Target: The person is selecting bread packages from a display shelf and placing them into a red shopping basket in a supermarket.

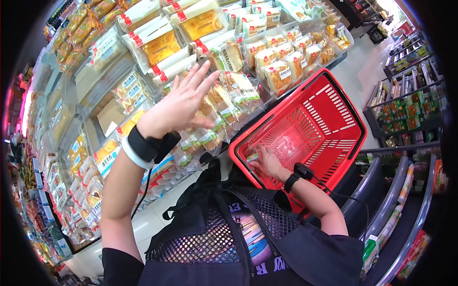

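My left hand [183,102] is open, fingers spread, above a display of wrapped bread. Beneath and beside it lie clear-wrapped sandwich breads [220,98] with white and green labels. A red shopping basket [281,117] stands tilted in view to the right. Down inside the basket, my right hand [268,163] has its fingers curled around a small clear plastic package [253,156] near the wall closest to me. Most of that package is hidden by the hand and the basket side.
Larger bread packs [160,45] with red corners fill the stand ahead, and small bagged buns [281,74] sit in a bin beyond the basket. To the right are shelves of goods [405,112] and curved rails [396,200]. Cables hang from both wrists.
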